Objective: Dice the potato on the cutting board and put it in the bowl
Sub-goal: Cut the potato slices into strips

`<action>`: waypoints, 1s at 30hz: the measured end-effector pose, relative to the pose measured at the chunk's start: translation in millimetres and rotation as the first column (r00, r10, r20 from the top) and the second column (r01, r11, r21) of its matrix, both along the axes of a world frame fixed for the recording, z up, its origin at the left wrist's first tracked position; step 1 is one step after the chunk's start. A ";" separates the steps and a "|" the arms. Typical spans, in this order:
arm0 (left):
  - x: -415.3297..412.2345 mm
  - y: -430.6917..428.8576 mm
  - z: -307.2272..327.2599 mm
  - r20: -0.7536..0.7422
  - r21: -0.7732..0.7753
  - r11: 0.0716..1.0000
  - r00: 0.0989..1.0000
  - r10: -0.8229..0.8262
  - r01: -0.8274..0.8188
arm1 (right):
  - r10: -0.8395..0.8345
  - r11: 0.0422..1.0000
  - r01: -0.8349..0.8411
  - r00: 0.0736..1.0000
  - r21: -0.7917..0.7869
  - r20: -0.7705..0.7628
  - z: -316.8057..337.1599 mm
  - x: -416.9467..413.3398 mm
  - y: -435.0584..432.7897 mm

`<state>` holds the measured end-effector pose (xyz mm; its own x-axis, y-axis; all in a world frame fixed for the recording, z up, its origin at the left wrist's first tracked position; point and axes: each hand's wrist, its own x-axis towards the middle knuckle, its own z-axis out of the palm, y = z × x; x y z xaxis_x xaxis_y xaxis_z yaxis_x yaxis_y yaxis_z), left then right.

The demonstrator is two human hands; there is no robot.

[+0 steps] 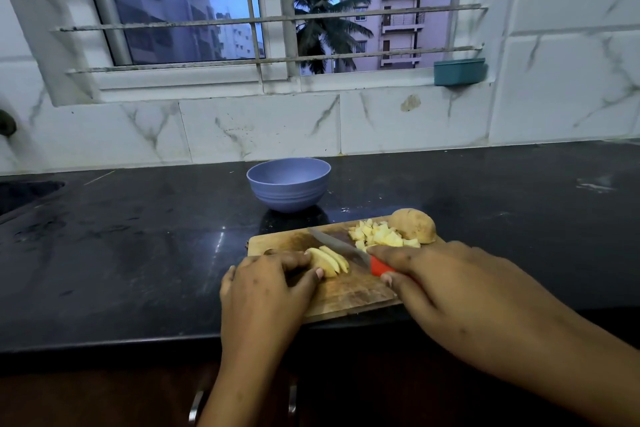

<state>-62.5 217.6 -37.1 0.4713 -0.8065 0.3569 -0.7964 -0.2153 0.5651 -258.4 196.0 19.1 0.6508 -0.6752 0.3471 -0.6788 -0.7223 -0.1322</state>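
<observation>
- Stretching from left to right, a black stone counter (138,253) carries everything – its surface is glossy, with pale smears and scratches.
- Behind it rises a wall (259,128) of white tiles with grey marble veins.
- A barred window (270,17) shows a palm tree (322,21) and tall buildings (401,3) in bluish light; a teal box (459,71) sits on the sill at the right.
- The wooden cutting board (346,295) lies near the front edge of the counter.
- The left hand (266,288) holds the potato slices (329,262) on the board between curled fingers and thumb.
- The right hand (433,274) grips the red handle of the knife (337,244); the blade lies just beside the slices.
- The diced pieces (381,236) are heaped at the far right of the board, touching an unpeeled potato half (414,224).
- The blue bowl (289,198) stands upright on the counter behind the board – near it, not touching.
</observation>
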 end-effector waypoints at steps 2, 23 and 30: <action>-0.3 0.3 -0.1 0.003 -0.010 1.000 1.000 0.003 -0.003 | -0.001 1.000 -0.001 0.998 -0.030 -0.070 -7.2 8.4 -3.3; -1.7 1.5 2.4 0.047 0.023 1.000 0.999 0.018 -0.019 | -0.057 0.997 0.043 0.976 -0.068 -0.210 -22.5 24.6 -7.3; -1.6 1.5 1.4 0.057 0.021 0.999 0.998 0.026 -0.028 | -0.036 0.997 0.017 0.970 -0.078 -0.239 -19.7 27.6 -5.1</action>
